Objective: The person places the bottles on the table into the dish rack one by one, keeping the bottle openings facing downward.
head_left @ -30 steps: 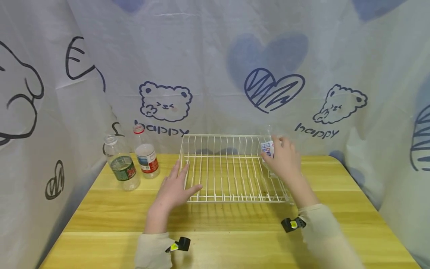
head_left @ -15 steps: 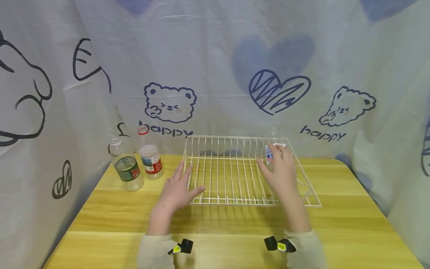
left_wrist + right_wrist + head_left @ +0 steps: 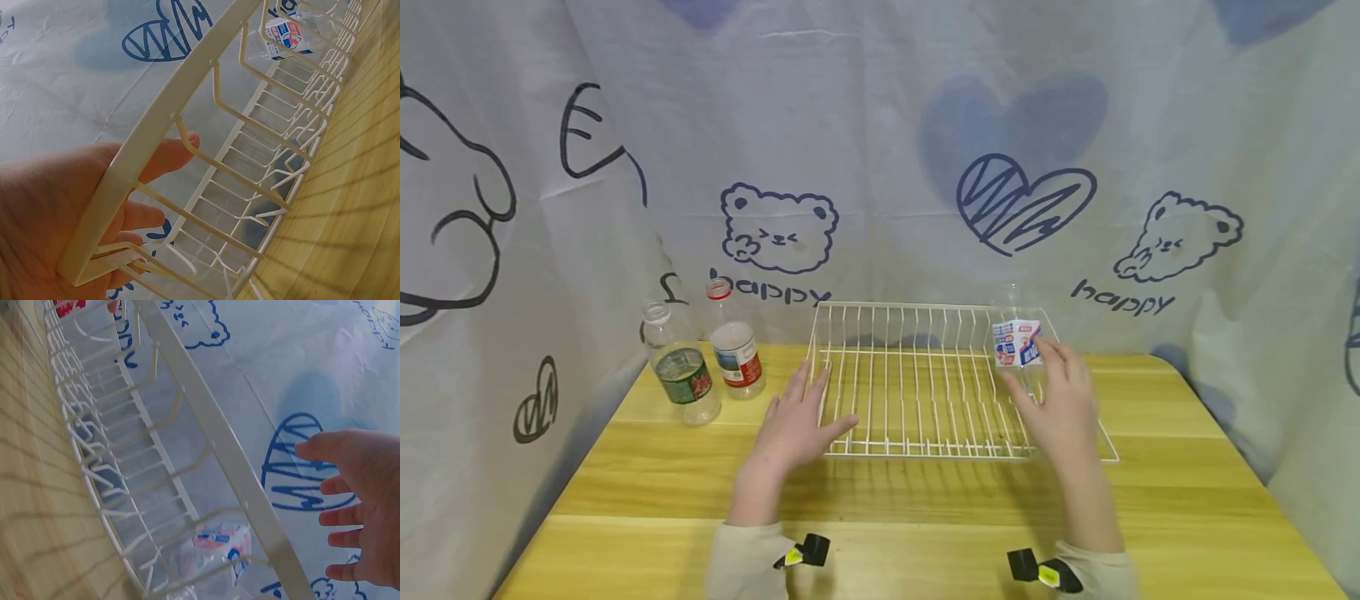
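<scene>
A white wire dish rack (image 3: 925, 456) stands on the wooden table. My left hand (image 3: 793, 425) is at the rack's left end, fingers spread; in the left wrist view its fingers (image 3: 169, 159) show through the wires. At the rack's right end stands a clear plastic bottle (image 3: 1017, 342) with a white, blue and red label. My right hand (image 3: 1063, 408) is beside that bottle, its fingertips overlapping the label's right edge in the head view. In the right wrist view the right hand (image 3: 369, 509) has straight, parted fingers and nothing in it, above the rack's rail (image 3: 225, 456).
Two more uncapped clear bottles stand on the table left of the rack: one with a green label (image 3: 683, 377), one with a red and white label (image 3: 737, 354). A pale curtain (image 3: 887, 167) with printed bears and hearts hangs behind the table (image 3: 880, 500).
My right hand has let go of the bottle at the rack's right end, drawn back toward me, then moved right, uncovering the label. The left hand stays at the rack's left end.
</scene>
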The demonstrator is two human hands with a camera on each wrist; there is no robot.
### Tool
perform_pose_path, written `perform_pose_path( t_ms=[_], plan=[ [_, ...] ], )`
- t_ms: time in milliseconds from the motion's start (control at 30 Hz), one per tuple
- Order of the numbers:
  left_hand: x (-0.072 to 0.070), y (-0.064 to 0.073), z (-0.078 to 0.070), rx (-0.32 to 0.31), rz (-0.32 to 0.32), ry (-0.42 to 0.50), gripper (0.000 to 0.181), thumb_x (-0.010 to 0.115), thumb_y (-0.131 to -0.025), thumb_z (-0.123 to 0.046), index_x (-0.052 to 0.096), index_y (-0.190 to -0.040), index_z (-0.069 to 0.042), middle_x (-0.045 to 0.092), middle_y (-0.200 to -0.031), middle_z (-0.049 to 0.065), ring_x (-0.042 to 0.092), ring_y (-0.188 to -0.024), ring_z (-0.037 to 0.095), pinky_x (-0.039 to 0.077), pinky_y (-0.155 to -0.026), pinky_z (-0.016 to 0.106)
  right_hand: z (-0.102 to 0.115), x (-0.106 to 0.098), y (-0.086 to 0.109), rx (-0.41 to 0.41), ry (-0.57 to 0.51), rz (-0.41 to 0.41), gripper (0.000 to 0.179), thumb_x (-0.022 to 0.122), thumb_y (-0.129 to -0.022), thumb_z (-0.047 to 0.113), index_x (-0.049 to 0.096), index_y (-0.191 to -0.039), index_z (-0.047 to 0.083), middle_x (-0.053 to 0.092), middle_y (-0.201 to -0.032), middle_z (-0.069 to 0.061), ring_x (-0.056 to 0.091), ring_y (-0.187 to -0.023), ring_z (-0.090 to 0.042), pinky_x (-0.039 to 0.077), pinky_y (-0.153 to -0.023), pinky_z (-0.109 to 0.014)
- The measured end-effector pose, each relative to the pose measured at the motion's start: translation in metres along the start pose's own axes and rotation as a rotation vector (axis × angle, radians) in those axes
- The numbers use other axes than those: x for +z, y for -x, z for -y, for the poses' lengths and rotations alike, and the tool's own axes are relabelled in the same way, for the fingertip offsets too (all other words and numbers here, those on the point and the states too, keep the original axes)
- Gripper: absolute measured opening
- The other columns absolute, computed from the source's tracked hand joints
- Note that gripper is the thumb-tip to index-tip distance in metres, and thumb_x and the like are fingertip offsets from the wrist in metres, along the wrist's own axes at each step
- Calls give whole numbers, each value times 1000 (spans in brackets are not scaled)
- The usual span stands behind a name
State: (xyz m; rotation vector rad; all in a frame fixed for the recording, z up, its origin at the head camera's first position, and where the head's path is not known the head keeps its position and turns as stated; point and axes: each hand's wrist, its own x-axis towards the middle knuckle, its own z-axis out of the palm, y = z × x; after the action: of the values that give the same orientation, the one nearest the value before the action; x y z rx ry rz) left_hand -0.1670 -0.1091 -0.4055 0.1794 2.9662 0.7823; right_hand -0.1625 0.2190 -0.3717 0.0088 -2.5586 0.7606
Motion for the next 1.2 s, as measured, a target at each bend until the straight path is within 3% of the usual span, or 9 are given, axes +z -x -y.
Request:
perform_pose_path(
  t_ms=[200,367,667,900,1200],
  plan=[
    [0,0,1,1,-1,-5,91,54,-88,-65,15,-157,-20,-3,-166,11,7,-152,37,10,-120,63,-17,-10,-1,66,44,33,69,63,-93,39,37,-146,3,36,-148,-26,31,-136,-48,24,-112,-67],
    [1,-1,1,6,0,0,91,54,-89,-64,16,-157,-18,-4,-165,12,8,-151,39,9,-120,63,-40,-18,-2,71,93,69,77,58,-93,48,32,-149,3,32,-151,-27,25,-140,-50,20,-111,-71],
    [0,-1,2,4,17,-4,91,53,-89,-64,14,-157,-18,-6,-165,12,8,-151,41,9,-120,63,-75,-18,2,26,177,258,91,46,-94,61,9,-156,5,7,-161,-26,-3,-147,-50,4,-111,-75],
    [0,0,2,9,10,3,91,54,-89,-64,17,-157,-16,-3,-165,14,9,-150,42,10,-119,63,-79,-13,2,21,178,390,92,41,-95,63,13,-154,-1,10,-160,-27,3,-146,-52,7,-115,-69],
    [-3,0,-1,4,8,8,88,54,-90,-62,18,-157,-18,-2,-165,13,7,-151,40,7,-118,66,-83,-11,4,64,162,464,95,36,-96,66,7,-154,-3,6,-161,-26,5,-147,-50,10,-117,-65]
  ],
)
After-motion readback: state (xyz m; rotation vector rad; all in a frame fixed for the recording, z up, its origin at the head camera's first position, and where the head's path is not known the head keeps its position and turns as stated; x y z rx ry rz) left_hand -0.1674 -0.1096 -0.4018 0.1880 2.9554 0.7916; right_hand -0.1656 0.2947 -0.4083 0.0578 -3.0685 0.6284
